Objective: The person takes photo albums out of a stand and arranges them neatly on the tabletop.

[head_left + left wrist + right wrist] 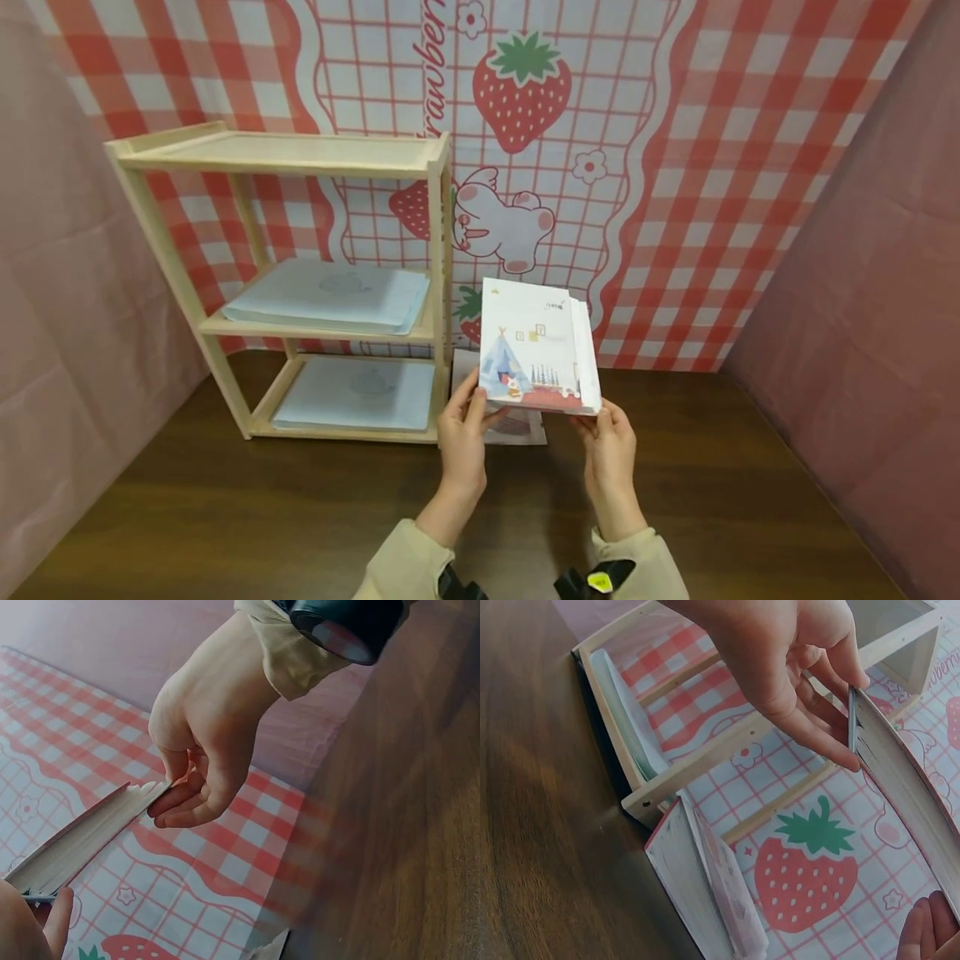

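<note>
A thick white notebook (pixel 528 346), its cover printed with a blue tent and a red rug, is held tilted above the table. My left hand (pixel 462 433) grips its near left corner, thumb at the edge and fingers beneath. At the near right corner my right hand (pixel 611 450) pinches it between thumb and fingers. In the left wrist view the notebook's page edges (pixel 82 840) show, with the right hand (pixel 210 735) at one end. The right wrist view shows the left hand (pixel 780 675) at the other end. The notebook's underside is mostly hidden.
A wooden shelf (pixel 292 162) stands at left. Pale blue stacks lie on its middle tier (pixel 330 292) and bottom tier (pixel 356 392). Another thick book (pixel 697 877) lies beside the shelf, partly behind my hands in the head view. A strawberry-print backdrop (pixel 697 208) rises behind the brown table (pixel 712 483).
</note>
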A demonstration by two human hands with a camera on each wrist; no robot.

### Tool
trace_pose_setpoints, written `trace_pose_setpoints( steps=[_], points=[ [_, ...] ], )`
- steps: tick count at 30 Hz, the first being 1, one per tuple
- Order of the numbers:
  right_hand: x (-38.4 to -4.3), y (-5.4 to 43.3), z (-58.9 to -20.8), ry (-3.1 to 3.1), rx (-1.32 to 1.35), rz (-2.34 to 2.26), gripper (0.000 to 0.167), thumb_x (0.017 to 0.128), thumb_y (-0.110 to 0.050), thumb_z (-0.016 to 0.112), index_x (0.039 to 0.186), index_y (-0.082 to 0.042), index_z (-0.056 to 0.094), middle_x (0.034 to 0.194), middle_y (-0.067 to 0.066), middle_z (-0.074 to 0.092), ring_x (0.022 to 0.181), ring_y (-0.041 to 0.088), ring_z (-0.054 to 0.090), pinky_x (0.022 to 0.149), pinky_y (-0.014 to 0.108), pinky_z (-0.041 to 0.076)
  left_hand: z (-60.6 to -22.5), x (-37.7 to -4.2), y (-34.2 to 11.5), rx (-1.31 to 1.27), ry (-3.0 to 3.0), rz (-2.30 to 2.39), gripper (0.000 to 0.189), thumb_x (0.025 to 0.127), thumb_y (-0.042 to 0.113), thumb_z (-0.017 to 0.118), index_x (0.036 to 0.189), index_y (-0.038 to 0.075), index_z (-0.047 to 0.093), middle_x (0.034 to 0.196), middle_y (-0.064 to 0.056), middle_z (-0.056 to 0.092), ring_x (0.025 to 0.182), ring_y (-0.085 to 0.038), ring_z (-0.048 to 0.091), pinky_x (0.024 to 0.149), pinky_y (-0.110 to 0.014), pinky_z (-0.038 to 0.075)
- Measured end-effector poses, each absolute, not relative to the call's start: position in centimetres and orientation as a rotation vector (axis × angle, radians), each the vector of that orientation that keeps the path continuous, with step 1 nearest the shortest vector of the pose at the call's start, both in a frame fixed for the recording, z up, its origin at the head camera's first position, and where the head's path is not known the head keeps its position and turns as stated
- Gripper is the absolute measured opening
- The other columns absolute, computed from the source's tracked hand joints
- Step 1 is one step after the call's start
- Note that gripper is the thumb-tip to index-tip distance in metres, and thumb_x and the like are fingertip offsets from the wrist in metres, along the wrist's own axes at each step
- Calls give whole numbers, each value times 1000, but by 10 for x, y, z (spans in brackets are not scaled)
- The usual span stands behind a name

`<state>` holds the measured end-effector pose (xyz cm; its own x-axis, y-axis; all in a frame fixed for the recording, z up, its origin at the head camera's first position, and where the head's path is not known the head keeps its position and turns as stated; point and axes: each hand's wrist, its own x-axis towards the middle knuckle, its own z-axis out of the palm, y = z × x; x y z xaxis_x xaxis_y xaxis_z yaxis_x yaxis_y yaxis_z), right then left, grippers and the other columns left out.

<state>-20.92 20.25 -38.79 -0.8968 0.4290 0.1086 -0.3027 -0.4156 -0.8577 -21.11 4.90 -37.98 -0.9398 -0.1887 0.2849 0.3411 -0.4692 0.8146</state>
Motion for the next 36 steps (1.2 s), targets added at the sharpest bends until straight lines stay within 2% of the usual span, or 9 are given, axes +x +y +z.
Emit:
trace_pose_setpoints(
  steps=[9, 16, 24, 32, 36],
  points=[
    [-213, 206, -391, -1382, -259, 2265, 20, 97, -4, 27, 101, 4, 44, 80, -4, 57, 73, 4, 59, 73, 21, 50, -387, -216, 56, -210, -1423, -2476, 37, 94, 11, 47, 128, -3, 48, 117, -23, 50, 91, -11, 56, 77, -34, 53],
    [-216, 211, -395, -1345, -315, 2199, 21, 98, -4, 27, 98, 3, 47, 77, -4, 57, 70, 4, 58, 69, 20, 50, -390, -222, 63, -195, -1479, -2476, 37, 94, 10, 48, 128, -3, 48, 116, -23, 53, 86, -9, 58, 81, -39, 52],
    [-217, 216, -400, -1388, -385, 2145, 22, 99, -9, 27, 100, 2, 46, 77, -5, 55, 70, 3, 56, 68, 18, 49, -396, -228, 71, -160, -1508, -2475, 36, 93, 9, 48, 127, -4, 49, 112, -21, 56, 84, -7, 58, 81, -34, 51],
    [-219, 219, -405, -1404, -453, 2111, 24, 99, -10, 26, 102, 3, 46, 74, -7, 55, 68, 2, 55, 67, 17, 47, -405, -231, 77, -102, -1568, -2465, 35, 93, 8, 48, 126, -4, 50, 114, -22, 56, 85, -7, 57, 85, -43, 48],
    [-220, 222, -409, -1422, -484, 2087, 25, 99, -10, 26, 104, 5, 46, 72, -9, 55, 67, 2, 55, 67, 17, 47, -409, -233, 81, -65, -1616, -2459, 35, 93, 8, 47, 126, -4, 50, 115, -21, 55, 87, -10, 56, 86, -43, 48]
  ],
)
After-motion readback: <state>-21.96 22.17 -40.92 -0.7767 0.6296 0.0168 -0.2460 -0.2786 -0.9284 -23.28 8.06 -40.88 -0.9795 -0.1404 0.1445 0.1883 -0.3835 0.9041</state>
